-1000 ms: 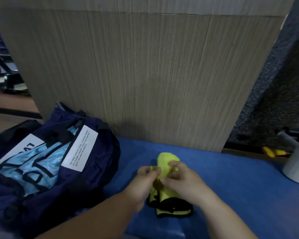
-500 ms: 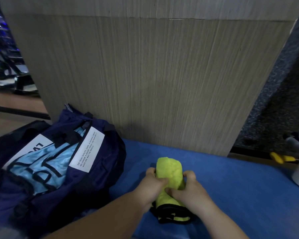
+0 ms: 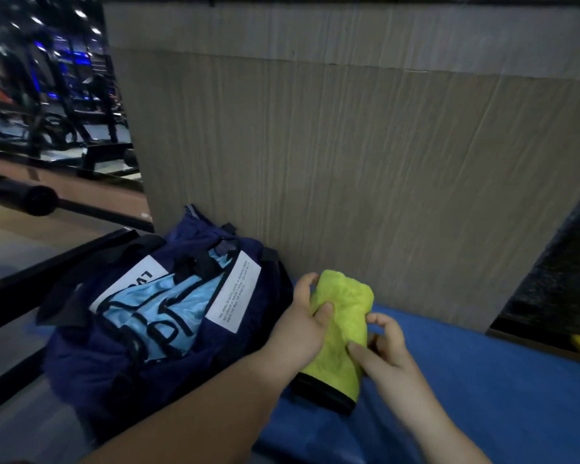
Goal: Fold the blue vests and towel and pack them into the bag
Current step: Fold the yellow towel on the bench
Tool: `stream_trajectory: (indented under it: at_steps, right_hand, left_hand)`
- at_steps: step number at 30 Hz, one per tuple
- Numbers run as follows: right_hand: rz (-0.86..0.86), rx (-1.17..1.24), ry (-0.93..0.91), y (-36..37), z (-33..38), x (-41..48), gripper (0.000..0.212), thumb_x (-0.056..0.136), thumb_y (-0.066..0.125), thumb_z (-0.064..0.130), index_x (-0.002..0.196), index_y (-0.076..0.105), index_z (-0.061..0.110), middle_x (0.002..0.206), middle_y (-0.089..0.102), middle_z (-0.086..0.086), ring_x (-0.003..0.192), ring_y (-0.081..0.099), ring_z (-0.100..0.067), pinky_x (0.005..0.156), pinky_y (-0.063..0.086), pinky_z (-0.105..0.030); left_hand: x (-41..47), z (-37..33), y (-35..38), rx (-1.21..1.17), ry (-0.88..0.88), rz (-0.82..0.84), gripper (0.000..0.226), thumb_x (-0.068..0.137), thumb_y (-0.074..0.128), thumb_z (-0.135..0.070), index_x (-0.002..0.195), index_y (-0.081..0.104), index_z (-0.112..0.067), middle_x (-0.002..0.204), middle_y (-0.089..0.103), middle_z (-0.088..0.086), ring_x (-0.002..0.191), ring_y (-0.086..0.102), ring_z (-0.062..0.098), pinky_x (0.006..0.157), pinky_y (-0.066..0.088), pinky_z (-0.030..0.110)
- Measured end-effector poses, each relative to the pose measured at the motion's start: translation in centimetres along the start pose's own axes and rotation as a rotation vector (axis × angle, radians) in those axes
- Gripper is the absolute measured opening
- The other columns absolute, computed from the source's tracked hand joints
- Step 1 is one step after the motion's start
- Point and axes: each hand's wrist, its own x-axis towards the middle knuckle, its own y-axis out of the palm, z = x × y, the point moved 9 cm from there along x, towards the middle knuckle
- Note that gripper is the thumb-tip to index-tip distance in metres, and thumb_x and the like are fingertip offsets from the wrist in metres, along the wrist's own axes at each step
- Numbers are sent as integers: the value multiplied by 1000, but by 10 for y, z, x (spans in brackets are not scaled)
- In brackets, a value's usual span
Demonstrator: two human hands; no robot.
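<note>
Towel (image 3: 340, 333) now nearer bag (image 3: 168, 316) in left hand (image 3: 302, 333).

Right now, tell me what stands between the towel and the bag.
Nothing visible. The left hand and right hand hold the towel beside the open bag, whose mouth shows a vest lying inside.

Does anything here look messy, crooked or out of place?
Nothing stands out. The yellow towel is a neat bundle, gripped by the left hand and pinched by the right hand beside the open bag. A blue vest lies inside the bag.
</note>
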Motion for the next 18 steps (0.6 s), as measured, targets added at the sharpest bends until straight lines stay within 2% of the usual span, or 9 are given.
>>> stream_trajectory:
  at_steps: [2, 4, 7, 9, 11, 13, 15, 16, 18]
  right_hand:
    - [32, 47, -57, 27, 16, 7, 38, 86, 71, 17, 105, 50, 43, 76, 63, 6, 75, 56, -17, 76, 48, -40]
    - [64, 81, -107, 58, 36, 16, 41, 88, 69, 8, 109, 48, 36, 72, 60, 9, 74, 54, -13, 72, 47, -32]
    - [123, 119, -129, 111, 64, 37, 41, 86, 71, 4, 109, 48, 28, 86, 66, 5, 80, 62, -11, 74, 52, -30]
    - [159, 101, -140, 145, 79, 51, 44, 79, 78, 17, 110, 49, 30, 98, 67, 3, 89, 65, -12, 78, 54, -32]
    - [164, 2, -132, 172, 88, 64, 50, 72, 80, 34, 111, 49, 34, 107, 65, 6, 96, 66, -12, 84, 56, -36]
    - [173, -145, -131, 192, 96, 74, 49, 79, 78, 36, 116, 46, 32, 108, 61, 10, 92, 62, -6, 77, 54, -25]
    - [199, -319, -148, 210, 99, 81, 51, 84, 75, 37, 124, 43, 28, 112, 58, 10, 91, 59, -3, 69, 46, -15]
    - [214, -415, -152, 218, 96, 84, 53, 85, 73, 41, 127, 44, 26, 116, 58, 8, 97, 58, -6, 71, 45, -17]
    - [226, -738, -214, 229, 93, 90, 55, 87, 65, 53, 130, 50, 23, 125, 55, 3, 116, 51, -16, 90, 46, -28]
  left_hand:
    - [0, -16, -35, 93, 72, -46, 46, 100, 48, -29, 138, 29, -44, 116, 62, -5, 97, 62, 15, 88, 50, 35]
    - [-2, -28, -73, 181, 112, -118, 43, 99, 49, -30, 134, 31, -46, 111, 64, -1, 93, 63, 20, 85, 52, 41]
    - [-1, -33, -135, 286, 82, -236, 41, 100, 46, -30, 136, 32, -45, 117, 59, 2, 97, 60, 25, 87, 50, 42]
    - [0, -35, -176, 346, 66, -342, 42, 100, 45, -28, 138, 36, -42, 131, 47, 5, 103, 56, 27, 93, 47, 41]
    - [3, -34, -208, 396, 51, -402, 43, 101, 44, -24, 141, 38, -38, 138, 36, 4, 97, 51, 22, 92, 45, 36]
    - [11, -27, -229, 462, 10, -408, 45, 101, 42, -23, 144, 37, -36, 141, 31, 0, 94, 49, 21, 89, 44, 35]
    - [21, -12, -242, 524, -55, -368, 48, 100, 40, -19, 145, 36, -36, 145, 28, 2, 100, 50, 25, 92, 45, 37]
    - [27, -1, -244, 552, -103, -329, 50, 99, 40, -17, 146, 35, -35, 149, 24, 3, 107, 50, 28, 96, 44, 37]
    - [35, 24, -242, 634, -218, -236, 55, 99, 39, -18, 151, 26, -29, 160, 6, 5, 129, 41, 33, 106, 39, 41]
